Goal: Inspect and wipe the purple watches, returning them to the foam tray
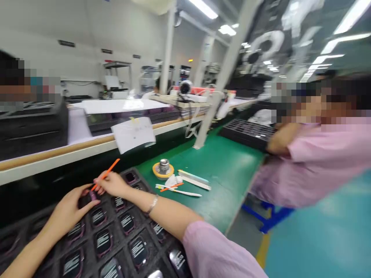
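Note:
My right hand (112,183) is closed round a thin orange stick (106,173), whose lower tip points down at a small dark part in the black tray (158,249). My left hand (69,210) rests on the tray beside it, fingers curled on that same part (88,199), pinching it in its pocket. The tray holds several small dark screen-like parts with white print, each in its own pocket. A bracelet sits on my right wrist, and a pink sleeve covers my right upper arm.
On the green bench mat (226,170) lie a tape roll with a metal weight (164,168), white sticks and another orange stick (179,188). A person in pink (313,162) leans on the bench at right. A conveyor with a paper sheet (133,134) runs behind.

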Available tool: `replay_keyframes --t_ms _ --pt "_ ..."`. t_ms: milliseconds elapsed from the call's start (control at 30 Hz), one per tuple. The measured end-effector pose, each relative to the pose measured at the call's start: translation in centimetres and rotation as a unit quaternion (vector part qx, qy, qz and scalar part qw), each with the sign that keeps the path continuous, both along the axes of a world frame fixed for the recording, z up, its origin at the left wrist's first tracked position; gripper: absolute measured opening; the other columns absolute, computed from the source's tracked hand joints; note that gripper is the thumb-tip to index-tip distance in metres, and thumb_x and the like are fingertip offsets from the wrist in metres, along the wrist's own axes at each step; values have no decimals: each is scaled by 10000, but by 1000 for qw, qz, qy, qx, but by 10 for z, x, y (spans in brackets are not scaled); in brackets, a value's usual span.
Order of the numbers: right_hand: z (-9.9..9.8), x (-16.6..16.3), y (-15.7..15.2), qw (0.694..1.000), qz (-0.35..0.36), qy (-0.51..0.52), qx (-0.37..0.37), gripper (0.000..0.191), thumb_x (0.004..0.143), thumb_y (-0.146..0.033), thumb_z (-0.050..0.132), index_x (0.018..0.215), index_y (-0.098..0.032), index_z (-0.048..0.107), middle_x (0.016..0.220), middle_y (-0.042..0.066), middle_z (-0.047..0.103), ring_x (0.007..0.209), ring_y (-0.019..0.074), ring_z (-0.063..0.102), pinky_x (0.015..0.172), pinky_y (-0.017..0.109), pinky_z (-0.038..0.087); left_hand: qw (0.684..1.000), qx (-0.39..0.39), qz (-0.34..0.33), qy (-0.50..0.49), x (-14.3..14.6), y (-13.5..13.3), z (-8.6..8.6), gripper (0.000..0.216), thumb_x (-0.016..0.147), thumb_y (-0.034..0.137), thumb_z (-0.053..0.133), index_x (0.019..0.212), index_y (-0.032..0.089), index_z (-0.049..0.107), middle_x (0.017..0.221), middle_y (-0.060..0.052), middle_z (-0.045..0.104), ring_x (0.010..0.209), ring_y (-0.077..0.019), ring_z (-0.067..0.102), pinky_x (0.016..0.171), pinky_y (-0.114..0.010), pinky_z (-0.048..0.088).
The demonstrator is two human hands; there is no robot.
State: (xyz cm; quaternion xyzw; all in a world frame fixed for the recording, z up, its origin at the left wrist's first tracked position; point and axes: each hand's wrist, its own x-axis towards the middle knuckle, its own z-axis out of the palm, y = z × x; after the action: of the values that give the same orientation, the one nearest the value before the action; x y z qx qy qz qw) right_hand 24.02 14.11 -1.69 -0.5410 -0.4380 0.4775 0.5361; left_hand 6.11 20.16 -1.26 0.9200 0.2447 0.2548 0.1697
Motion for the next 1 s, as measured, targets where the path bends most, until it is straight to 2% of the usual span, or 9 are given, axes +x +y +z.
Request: replay_keyframes --t_ms 33,100,200,300,567,767,833,900,1000 --pt "-2 -1 -4 1000 2 0 2 279 980 -349 626 1173 -149 632 1096 63 681 891 172 685 769 355 602 999 3 -32 -12 1 -8 5 522 810 679 635 1051 216 644 1035 -113 741 973 -356 712 908 -564 564" --pt "-9 -3 -8 1000 12 2 11 313 979 -362 625 1215 -157 619 1158 76 669 952 192 682 812 386 599 1000 -5 -18 -6 2 -16 8 521 836 668 621 1057 198 662 1078 -117 729 1031 -325 689 956 -511 542" --pt "-21 -2 -7 999 22 2 25 344 978 -370 624 1254 -165 603 1212 87 653 1004 211 675 851 415 592 1000 -19 5 12 -4 -17 2 479 832 597 690 1118 215 658 1120 -83 722 1065 -276 672 974 -438 527" --pt "-28 0 -9 999 28 -7 35 343 977 -371 626 1250 -164 606 1211 87 654 1004 211 675 852 416 592 999 -28 11 20 -9 -19 -3 455 826 527 740 1146 219 646 1140 -71 719 1080 -262 659 981 -419 514" --pt "-26 2 -19 997 18 -45 54 323 977 -367 627 1224 -159 615 1159 77 668 947 193 682 807 387 600 999 -36 1 23 -8 -25 -1 431 813 489 772 1122 214 653 1090 -72 704 1037 -259 647 937 -407 509" --pt "-27 1 -19 997 10 -56 59 320 976 -366 629 1221 -161 617 1161 78 668 951 194 681 811 390 601 998 -24 25 43 -8 -29 4 507 815 524 760 1193 214 627 1156 -79 667 1088 -260 610 979 -406 471" --pt "-28 1 -18 997 8 -54 57 318 975 -362 630 1221 -160 617 1158 77 668 946 192 681 804 385 602 997 -11 48 54 -12 -29 10 460 843 580 700 1117 213 658 1114 -82 651 1067 -277 587 980 -445 449" --pt "-29 1 -17 997 4 -50 55 317 975 -359 631 1221 -161 616 1160 77 667 946 192 681 801 383 603 996 1 56 76 -18 -27 17 395 878 598 641 929 210 697 992 -70 637 1005 -280 575 968 -468 430" --pt "-28 3 -18 997 -11 -41 59 321 978 -366 626 1223 -159 614 1149 75 668 931 188 681 789 376 602 993 11 26 115 -32 -24 24 355 878 560 660 780 222 707 895 -45 616 951 -258 579 942 -428 431"
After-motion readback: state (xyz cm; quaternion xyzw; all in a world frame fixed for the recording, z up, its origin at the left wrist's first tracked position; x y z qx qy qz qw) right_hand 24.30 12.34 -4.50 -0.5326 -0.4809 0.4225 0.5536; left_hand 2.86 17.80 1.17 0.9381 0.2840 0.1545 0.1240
